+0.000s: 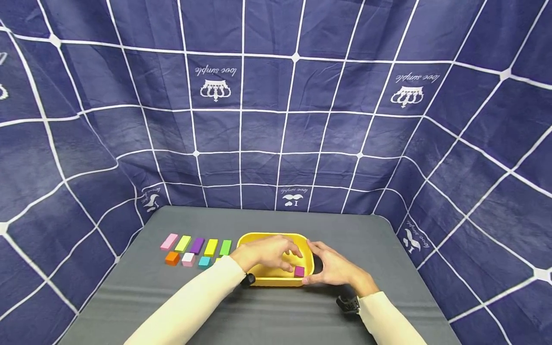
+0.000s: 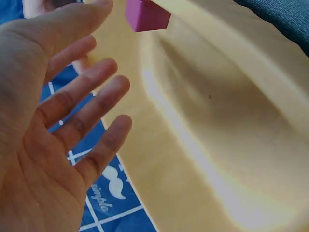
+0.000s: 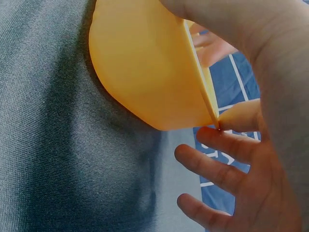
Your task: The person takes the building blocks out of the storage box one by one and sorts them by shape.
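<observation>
A yellow plastic bin stands on the grey table, with a magenta cube inside near its right end. Over the bin hovers my left hand, fingers spread and loosely bent. In the left wrist view nothing lies between those fingers, and the cube shows just past the thumb tip. My right hand grips the bin's right end, thumb at the front corner. The right wrist view shows the index and middle fingertips at the bin's rim, while the other two fingers extend free.
Left of the bin lie two rows of blocks. The back row has pink, lime, purple, yellow and green bars. In front are orange, pale pink and teal cubes. A blue gridded cloth hangs behind.
</observation>
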`<state>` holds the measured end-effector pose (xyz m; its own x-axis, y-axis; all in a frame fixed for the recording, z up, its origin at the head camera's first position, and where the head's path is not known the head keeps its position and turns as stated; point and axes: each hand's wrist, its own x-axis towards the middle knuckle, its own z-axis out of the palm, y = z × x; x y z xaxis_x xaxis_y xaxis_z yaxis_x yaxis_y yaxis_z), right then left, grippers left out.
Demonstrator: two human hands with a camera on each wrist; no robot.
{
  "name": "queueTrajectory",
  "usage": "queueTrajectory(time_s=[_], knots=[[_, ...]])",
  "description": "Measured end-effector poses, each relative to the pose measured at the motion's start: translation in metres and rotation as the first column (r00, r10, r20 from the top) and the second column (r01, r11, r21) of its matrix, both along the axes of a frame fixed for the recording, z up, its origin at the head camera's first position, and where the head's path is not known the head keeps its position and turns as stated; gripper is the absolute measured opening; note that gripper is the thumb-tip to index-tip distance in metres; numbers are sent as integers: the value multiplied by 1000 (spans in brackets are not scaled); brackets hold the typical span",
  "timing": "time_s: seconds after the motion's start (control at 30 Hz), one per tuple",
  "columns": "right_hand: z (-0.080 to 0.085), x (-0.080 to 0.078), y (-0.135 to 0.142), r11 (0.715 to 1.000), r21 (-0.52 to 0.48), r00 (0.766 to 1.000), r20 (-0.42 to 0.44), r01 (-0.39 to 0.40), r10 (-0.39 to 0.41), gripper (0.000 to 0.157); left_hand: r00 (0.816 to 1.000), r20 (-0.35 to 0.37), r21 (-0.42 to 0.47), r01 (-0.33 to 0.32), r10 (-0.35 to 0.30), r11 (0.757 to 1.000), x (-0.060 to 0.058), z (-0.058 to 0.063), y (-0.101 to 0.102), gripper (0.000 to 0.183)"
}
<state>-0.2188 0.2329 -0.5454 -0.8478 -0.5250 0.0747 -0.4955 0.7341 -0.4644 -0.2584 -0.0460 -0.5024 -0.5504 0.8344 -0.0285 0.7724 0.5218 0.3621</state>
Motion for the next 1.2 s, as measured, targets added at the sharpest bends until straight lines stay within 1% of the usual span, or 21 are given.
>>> queueTrajectory(time_s=[0.2,0.33,0.53,0.7,0.8,0.93,1.03,1.2], knots=[[-3,1,0,1000,1,1000,18,1,-1,129,997,37,-60,72,-69,996,0,-5,14,43],[-4,2,-2,1000,-14,1000,26,-11,11,129,993,70,-85,101,-95,991,-1,-9,19,40],[-4,2,-2,1000,-4,1000,18,-19,19,130,991,107,-94,88,-77,992,-1,-14,22,35],[-2,1,-1,1000,-4,1000,9,-10,10,129,992,100,-93,88,-78,992,-2,-15,25,36],[-2,1,-1,1000,5,1000,-2,-20,20,129,992,100,-92,84,-75,992,-3,-16,26,37],[-2,0,-1,1000,12,1000,-7,-25,25,130,991,118,-81,77,-67,994,-4,-18,26,35],[-2,-1,0,1000,3,1000,0,-15,15,130,992,113,-75,71,-62,995,-6,-18,27,33],[-1,-3,1,1000,5,1000,-3,-11,11,130,995,81,-86,72,-65,994,-8,-16,27,32]])
